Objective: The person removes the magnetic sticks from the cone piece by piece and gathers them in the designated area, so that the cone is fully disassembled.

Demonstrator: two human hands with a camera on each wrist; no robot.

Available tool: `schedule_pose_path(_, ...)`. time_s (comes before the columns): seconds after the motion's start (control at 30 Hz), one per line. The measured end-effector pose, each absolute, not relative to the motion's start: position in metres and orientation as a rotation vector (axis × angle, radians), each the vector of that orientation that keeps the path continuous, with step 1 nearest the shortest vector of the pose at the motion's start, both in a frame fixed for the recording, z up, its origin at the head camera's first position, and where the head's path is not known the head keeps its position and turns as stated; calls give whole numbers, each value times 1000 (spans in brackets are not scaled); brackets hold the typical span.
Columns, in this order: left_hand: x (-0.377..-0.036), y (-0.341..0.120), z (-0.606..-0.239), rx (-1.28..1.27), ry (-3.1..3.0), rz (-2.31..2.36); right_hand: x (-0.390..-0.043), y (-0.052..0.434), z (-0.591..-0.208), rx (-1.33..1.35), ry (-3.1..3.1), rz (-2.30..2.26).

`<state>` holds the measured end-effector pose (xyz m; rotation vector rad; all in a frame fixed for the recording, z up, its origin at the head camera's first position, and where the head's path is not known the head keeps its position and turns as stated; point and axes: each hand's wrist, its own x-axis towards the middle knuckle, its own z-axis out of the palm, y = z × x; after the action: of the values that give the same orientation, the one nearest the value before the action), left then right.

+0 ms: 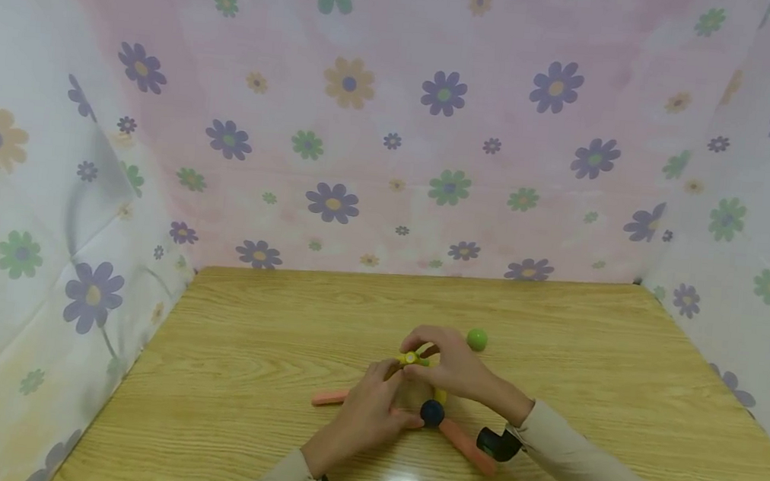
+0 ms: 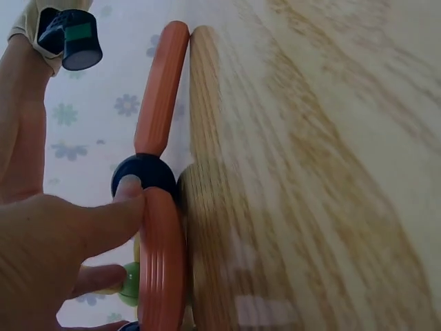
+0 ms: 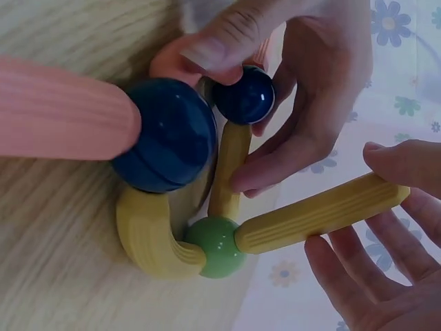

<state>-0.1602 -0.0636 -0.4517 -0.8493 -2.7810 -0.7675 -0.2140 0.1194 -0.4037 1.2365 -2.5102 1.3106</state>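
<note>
A toy structure of sticks and balls stands on the table. My left hand (image 1: 370, 411) grips its curved salmon stick (image 2: 163, 262), thumb by a dark blue ball (image 2: 145, 172), with fingers around another blue ball (image 3: 244, 95) and near an upright yellow stick (image 3: 229, 162). My right hand (image 1: 453, 365) pinches the end of a straight yellow stick (image 3: 317, 215), whose other end meets a green ball (image 3: 217, 247). A curved yellow stick (image 3: 148, 238) links that green ball to the nearer blue ball. Straight salmon sticks (image 1: 468, 448) stick out on both sides.
A loose green ball (image 1: 477, 339) lies on the wooden table (image 1: 268, 322) behind my right hand. Flower-patterned cloth (image 1: 395, 119) encloses the back and sides. Black wrist cameras (image 1: 499, 444) are strapped near both cuffs.
</note>
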Motion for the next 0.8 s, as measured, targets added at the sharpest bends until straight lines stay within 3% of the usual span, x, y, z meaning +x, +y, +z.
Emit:
schedule_pose_path(0.3, -168, -67, -450, -891, -2826, -613, -226, 120, -396, 1180, -2515, 1359)
schedule_pose_path(0.57, -164, -51, -453, -707, -2913, -612, -230, 129, -392, 1140, -2586, 1370)
schedule_pose_path(0.8, -166, -52, -449, -761, -2978, -451, -232, 144, -387, 1141, -2635, 1339)
